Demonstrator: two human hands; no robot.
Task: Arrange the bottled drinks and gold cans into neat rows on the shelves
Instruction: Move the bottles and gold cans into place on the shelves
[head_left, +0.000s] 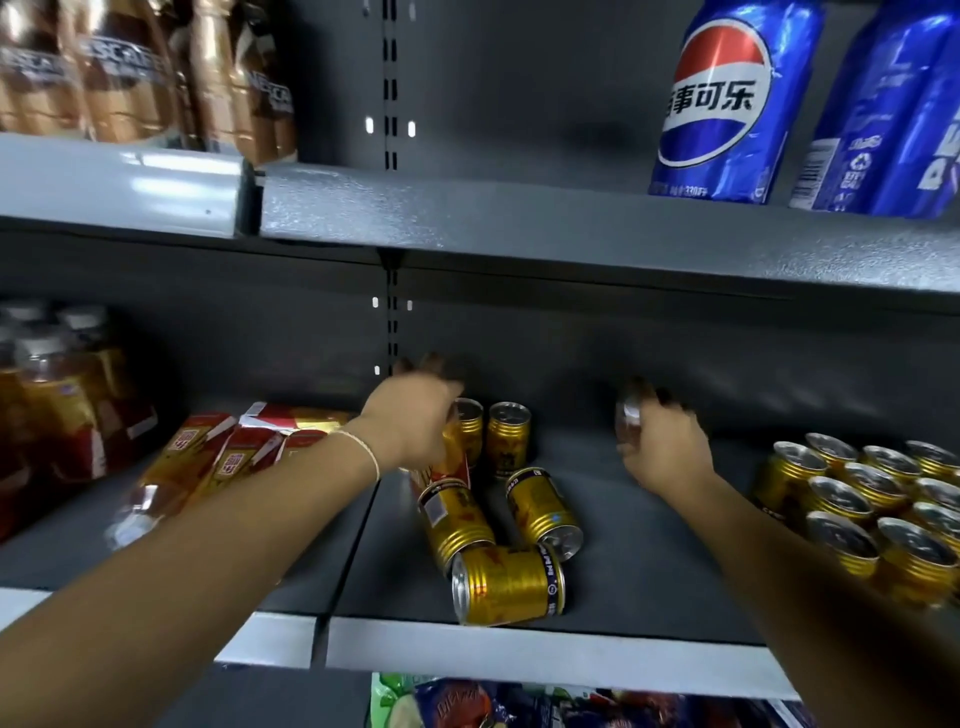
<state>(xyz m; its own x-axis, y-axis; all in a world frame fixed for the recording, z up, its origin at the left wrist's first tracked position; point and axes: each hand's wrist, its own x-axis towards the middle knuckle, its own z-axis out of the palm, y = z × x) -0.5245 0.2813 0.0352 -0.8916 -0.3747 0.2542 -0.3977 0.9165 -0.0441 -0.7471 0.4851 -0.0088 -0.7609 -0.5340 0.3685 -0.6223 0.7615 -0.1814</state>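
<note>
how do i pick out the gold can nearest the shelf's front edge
On the grey middle shelf, below the blue Pepsi cans, toppled gold cans lie at the centre. Take the frontmost can. Only it lies crosswise, silver end facing left.

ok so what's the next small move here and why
Likely stand the blurred can gripped by the right hand upright next to the neat block of gold cans, extending it. Three tipped cans lie mid-shelf, so that hand needs freeing.
</note>
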